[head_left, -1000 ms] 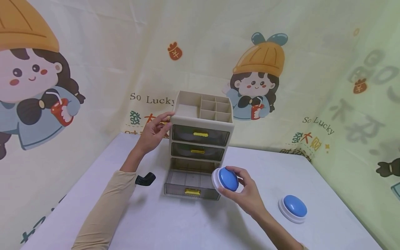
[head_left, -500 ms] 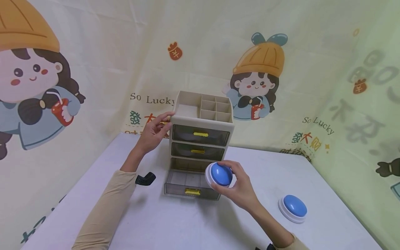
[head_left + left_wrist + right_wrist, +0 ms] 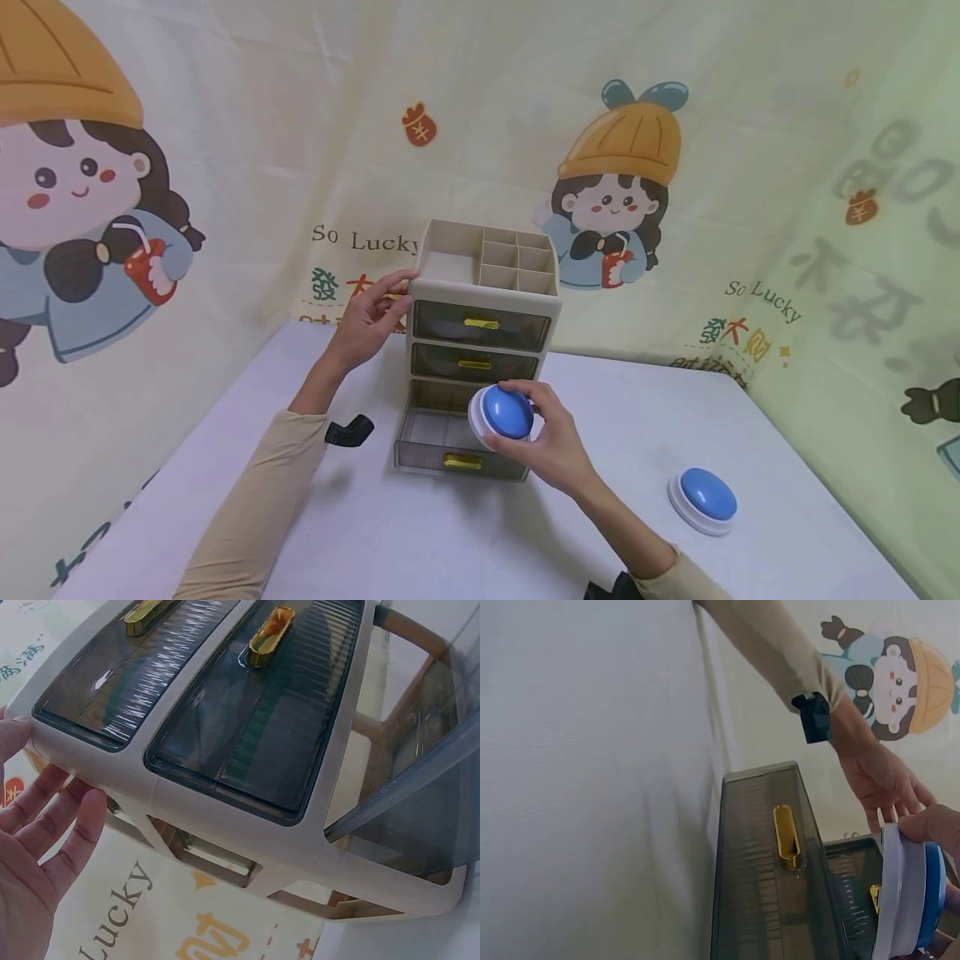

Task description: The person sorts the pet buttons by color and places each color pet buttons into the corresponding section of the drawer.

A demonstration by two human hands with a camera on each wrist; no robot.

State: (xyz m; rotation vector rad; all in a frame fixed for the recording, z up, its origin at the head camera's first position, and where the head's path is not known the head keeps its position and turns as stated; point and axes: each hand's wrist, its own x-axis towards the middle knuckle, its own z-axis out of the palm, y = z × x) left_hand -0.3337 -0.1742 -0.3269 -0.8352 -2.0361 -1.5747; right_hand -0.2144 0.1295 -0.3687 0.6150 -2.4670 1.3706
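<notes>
In the head view, a beige desktop drawer organizer stands on the table, with a divided top and smoky drawers with yellow handles. Its bottom drawer is pulled out. My left hand touches the organizer's upper left edge with relaxed fingers; the left wrist view shows the fingers against its side. My right hand pinches a blue push button with a white round base by its rim, tilted, over the open drawer. The right wrist view shows this button's base edge-on beside the drawer front.
A second blue push button with a white base lies on the table at the right. A black wrist mount sits beside my left forearm. Behind the table hangs a printed cloth.
My right hand has carried the blue push button leftward and slightly up, from the drawer's right corner to above the drawer. The left hand and the organizer have stayed put.
</notes>
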